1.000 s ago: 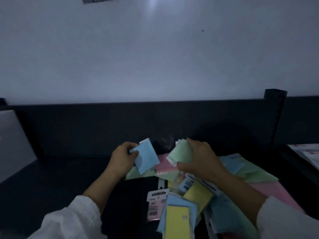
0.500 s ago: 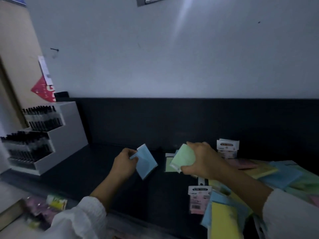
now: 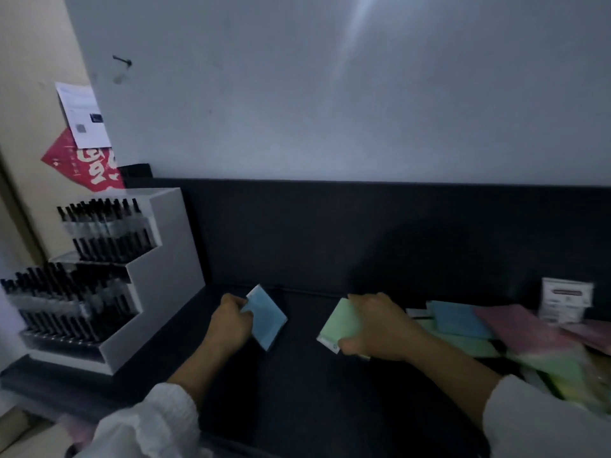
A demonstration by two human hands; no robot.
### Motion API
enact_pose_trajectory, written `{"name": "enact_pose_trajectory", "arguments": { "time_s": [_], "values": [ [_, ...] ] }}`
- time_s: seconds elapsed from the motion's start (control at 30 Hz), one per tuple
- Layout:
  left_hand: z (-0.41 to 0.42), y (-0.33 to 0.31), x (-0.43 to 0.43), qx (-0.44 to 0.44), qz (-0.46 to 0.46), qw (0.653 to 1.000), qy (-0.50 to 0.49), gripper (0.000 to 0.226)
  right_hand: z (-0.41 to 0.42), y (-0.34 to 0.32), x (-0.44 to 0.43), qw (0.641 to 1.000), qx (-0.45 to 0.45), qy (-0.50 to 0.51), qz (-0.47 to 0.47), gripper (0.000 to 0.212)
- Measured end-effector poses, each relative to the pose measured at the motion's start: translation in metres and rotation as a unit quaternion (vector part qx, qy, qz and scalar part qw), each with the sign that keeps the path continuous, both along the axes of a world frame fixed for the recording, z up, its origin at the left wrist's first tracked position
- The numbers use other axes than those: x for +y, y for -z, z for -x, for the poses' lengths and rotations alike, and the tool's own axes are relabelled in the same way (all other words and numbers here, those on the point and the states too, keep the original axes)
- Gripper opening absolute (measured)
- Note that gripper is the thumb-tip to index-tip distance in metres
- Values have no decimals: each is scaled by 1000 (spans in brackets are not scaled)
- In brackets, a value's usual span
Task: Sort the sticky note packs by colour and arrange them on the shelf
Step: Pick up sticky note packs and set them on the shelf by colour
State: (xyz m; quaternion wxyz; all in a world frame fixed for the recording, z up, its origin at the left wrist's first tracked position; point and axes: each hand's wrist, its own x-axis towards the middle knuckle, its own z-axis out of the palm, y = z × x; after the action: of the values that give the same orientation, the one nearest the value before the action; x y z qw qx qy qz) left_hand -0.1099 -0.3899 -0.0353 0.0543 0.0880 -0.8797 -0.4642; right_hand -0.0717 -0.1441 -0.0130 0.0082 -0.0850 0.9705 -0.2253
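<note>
A dim grey wall (image 3: 363,110) fills most of my view, and below it a dark shelf (image 3: 297,391) runs left to right against a dark back panel (image 3: 330,233). A white pen stand (image 3: 158,276) sits at the shelf's left end, and a loose heap of packs (image 3: 515,332) in blue, pink, green and yellow lies at the right.

My left hand (image 3: 228,325) pinches a blue pack (image 3: 266,317) by its left corner, fingers curled round the edge. The pack juts out to the right of the fingers and is turned like a diamond, one corner toward the back panel and one toward me. It looks lifted off the shelf, though in this light I cannot be sure.

My right hand (image 3: 380,328) grips a green pack (image 3: 340,322), with the fingers over its far edge and the thumb against its near corner. This pack sticks out to the left of the hand, toward the blue one, and whether it touches the shelf I cannot tell.

Bare shelf lies between the two packs and between the blue pack and the pen stand. I judge that the left hand is nearer that free space, so blue would go down leftward, squared to the back panel, with green set beside it.
</note>
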Motion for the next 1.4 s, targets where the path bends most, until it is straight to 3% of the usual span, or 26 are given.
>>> {"name": "enact_pose_trajectory", "arguments": {
  "time_s": [0.2, 0.37, 0.47, 0.57, 0.7, 0.8, 0.9, 1.07, 1.23, 1.4],
  "values": [
    [42, 16, -68, -16, 21, 999, 23, 12, 31, 25, -70, 999, -35, 19, 9, 65],
    [54, 30, -96, -34, 180, 983, 35, 30, 44, 37, -105, 997, -61, 39, 2, 64],
    [50, 35, -102, -21, 282, 958, 50, 46, 45, 40, -119, 997, -80, 16, -2, 94],
    [43, 37, -100, 94, 264, 946, 161, 47, 43, 44, -126, 997, -76, -10, -3, 109],
    [39, 48, -91, 113, 287, 900, 308, 45, 38, 47, -124, 998, -50, -22, 1, 90],
    [40, 53, -92, 92, 278, 907, 302, 45, 35, 52, -122, 998, -57, -35, -5, 71],
    [41, 50, -99, 64, 256, 915, 307, 48, 36, 55, -125, 996, -73, -45, 6, 68],
    [36, 46, -114, 48, 227, 933, 275, 65, 39, 52, -128, 991, -103, -34, 77, 80],
    [31, 51, -124, 74, 204, 940, 263, 67, 39, 43, -116, 976, -118, -7, 183, 109],
    [30, 51, -128, 82, 171, 951, 245, 76, 36, 32, -98, 985, -140, -34, 95, 108]
  ]
}}
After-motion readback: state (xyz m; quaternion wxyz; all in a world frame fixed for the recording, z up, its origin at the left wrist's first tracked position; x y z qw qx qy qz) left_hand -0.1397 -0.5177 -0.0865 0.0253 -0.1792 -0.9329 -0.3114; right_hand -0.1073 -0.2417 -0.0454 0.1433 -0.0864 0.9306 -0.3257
